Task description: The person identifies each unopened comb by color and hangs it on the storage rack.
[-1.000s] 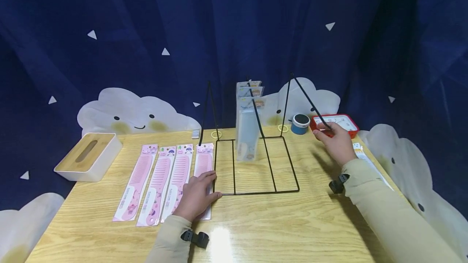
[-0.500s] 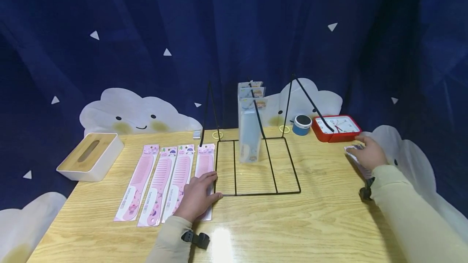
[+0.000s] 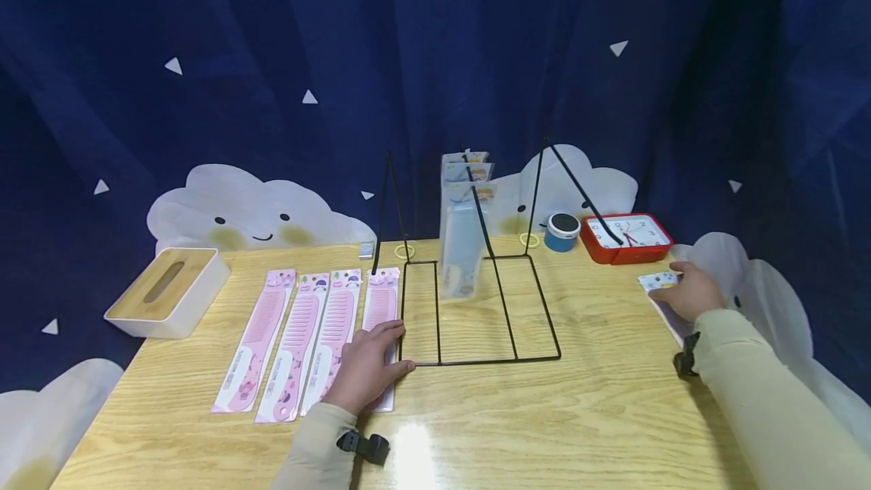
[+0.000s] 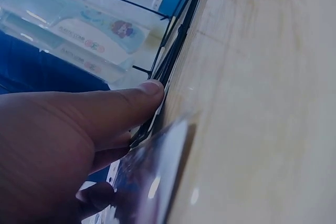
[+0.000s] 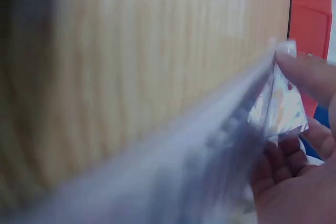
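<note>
The left hand (image 3: 367, 365) is holding the near left corner of the wire rack (image 3: 504, 308) while, farther off at right, the right hand (image 3: 692, 293) is pinching a packaged comb (image 3: 657, 280) by its header, probably best done lightly, without creasing it or bumping the red clock (image 3: 629, 233) beyond.

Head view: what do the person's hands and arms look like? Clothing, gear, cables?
The left hand and right hand are bare, no gloves. Both arms wear long, plain beige sleeves. Each wrist carries a small black unit; the right one is partly hidden. No cables show; any markings on the units are too small to read.
</note>
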`<state>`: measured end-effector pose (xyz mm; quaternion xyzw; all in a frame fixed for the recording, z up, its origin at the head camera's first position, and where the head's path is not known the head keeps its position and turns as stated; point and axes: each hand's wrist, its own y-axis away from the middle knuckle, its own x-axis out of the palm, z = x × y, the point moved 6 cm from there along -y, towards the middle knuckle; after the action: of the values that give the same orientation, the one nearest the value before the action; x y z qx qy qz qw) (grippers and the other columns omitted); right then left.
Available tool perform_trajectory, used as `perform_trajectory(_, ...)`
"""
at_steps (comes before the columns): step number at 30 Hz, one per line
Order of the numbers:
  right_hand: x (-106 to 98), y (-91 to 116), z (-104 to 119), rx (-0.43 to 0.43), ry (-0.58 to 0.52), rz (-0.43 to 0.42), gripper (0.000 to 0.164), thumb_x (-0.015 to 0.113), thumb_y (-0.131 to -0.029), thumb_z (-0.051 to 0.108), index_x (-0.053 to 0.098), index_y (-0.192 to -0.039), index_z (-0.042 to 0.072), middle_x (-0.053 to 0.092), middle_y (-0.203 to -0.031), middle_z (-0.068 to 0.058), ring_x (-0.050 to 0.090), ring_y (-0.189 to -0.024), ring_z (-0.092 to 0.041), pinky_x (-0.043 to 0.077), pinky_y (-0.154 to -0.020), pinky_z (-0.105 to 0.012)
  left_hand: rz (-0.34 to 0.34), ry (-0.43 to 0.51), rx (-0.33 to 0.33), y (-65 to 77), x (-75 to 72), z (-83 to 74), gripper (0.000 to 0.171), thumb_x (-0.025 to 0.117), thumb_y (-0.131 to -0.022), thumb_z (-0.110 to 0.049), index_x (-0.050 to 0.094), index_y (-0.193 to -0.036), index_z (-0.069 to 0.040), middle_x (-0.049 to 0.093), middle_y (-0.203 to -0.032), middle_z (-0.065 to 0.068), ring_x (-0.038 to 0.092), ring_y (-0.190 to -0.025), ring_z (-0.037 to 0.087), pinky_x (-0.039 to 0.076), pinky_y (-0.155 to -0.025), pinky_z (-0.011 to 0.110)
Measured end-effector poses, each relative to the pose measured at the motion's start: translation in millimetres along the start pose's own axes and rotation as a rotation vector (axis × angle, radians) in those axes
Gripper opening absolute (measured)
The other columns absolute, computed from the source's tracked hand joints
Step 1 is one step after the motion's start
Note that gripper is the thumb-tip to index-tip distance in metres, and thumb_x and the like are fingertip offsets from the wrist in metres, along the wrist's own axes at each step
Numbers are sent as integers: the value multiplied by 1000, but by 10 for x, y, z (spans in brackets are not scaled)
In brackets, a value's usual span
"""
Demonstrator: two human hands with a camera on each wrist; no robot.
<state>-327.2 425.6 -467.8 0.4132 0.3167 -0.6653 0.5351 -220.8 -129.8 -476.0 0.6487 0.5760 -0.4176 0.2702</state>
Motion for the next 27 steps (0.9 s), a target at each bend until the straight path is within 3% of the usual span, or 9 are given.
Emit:
perform_trajectory(7,19,77,59,93,-104,-28,39,62,-94,14,56,-125,-10,54,-120,-33,50,-101,-44,44,-89,-58,-1,3,-4,6,0,-13,60,82,-82,-36,65,-133,-10,57,-143,0,54,-111,28,39,-82,44)
perform_trajectory(11,-30,167,294,-4,-144,-27,31,60,-96,16,59,-118,-5,56,-116,-28,49,-97,-41,43,-82,-54,-1,-1,4,11,-4,-21,61,83,-82,-37,65,-133,-10,57,-143,1,54,-109,28,39,-81,44)
perform_trajectory(18,-169,399,880,-261,-236,-111,18,62,-96,15,62,-104,-1,63,-99,-18,50,-84,-27,37,-68,-32,-3,-17,11,8,-11,-18,60,82,-83,-37,64,-134,-10,57,-144,1,54,-109,28,40,-80,44)
perform_trajectory(27,-267,868,1590,-343,-383,-85,21,64,-99,22,64,-109,3,61,-92,-11,48,-77,-18,38,-65,-26,-3,-18,12,7,-13,-21,61,82,-83,-37,64,-134,-9,57,-144,1,54,-108,27,40,-79,44)
